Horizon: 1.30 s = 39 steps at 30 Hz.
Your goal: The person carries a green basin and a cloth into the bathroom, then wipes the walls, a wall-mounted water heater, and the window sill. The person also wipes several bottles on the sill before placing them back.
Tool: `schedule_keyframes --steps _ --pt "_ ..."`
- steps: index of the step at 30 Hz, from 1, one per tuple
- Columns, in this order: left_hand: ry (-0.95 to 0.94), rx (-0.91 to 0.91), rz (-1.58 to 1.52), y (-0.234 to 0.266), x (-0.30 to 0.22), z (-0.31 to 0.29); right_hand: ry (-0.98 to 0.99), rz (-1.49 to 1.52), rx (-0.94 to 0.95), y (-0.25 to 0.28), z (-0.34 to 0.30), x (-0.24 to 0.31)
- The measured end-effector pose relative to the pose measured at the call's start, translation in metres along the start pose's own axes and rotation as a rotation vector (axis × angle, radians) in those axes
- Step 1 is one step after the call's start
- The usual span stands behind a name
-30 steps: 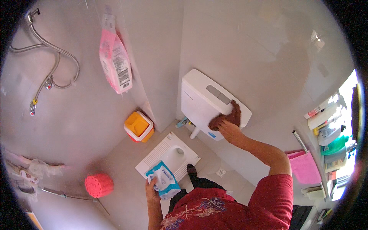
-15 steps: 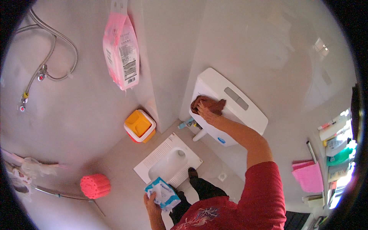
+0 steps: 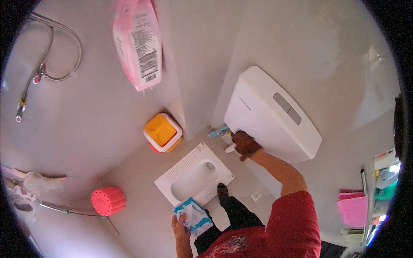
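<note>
My right hand is pressed against the lower front edge of a white wall-hung toilet cistern. A brown cloth is bunched in it and hides most of the fingers. Just below the cloth, the white flush pipe comes out beside a small valve. Down by my legs, my left hand grips a blue and white soft packet by its left side, thumb on top. Under the packet lies the white squat toilet pan, set in the floor.
An orange and white bin stands in the corner by the wall. A pink package hangs above it. Hoses with valves and a red ribbed object are on the left. Pink cloths hang at right near bottles.
My right hand has moved the brown cloth from the cistern's upper left front down to its lower edge. The packet stays in my left hand. The view has shifted slightly.
</note>
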State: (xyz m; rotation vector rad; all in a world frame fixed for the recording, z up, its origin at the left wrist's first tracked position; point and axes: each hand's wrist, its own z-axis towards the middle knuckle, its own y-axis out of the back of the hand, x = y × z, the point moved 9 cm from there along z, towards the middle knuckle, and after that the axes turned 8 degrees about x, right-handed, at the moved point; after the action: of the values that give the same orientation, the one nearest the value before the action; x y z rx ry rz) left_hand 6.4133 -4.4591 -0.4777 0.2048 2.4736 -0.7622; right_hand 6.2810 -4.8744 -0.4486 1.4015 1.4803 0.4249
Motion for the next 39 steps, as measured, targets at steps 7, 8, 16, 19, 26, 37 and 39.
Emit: schedule_keyframes --steps 7,8,16,19,26,37,39 --pt "-0.018 0.051 0.018 0.002 -0.026 -0.005 -0.075 0.133 0.092 0.012 -0.173 0.005" --pt "-0.013 0.062 0.020 0.006 -0.027 -0.004 -0.108 0.163 0.095 0.022 -0.190 0.000" --pt "0.009 0.076 0.044 0.027 -0.026 -0.017 -0.183 0.260 -0.447 0.178 -0.137 -0.068" --pt "0.016 0.057 0.070 0.025 -0.023 -0.023 -0.139 0.167 -0.352 0.232 -0.112 -0.090" --pt "0.101 0.180 0.072 -0.007 -0.013 -0.033 -0.359 0.241 -0.384 0.243 -0.156 -0.108" --pt "0.102 0.113 0.134 -0.035 -0.032 -0.016 -0.704 0.332 -0.191 0.161 -0.265 -0.097" --pt "0.108 0.116 0.090 -0.033 -0.033 -0.010 -0.678 0.451 -0.059 0.164 -0.252 -0.105"
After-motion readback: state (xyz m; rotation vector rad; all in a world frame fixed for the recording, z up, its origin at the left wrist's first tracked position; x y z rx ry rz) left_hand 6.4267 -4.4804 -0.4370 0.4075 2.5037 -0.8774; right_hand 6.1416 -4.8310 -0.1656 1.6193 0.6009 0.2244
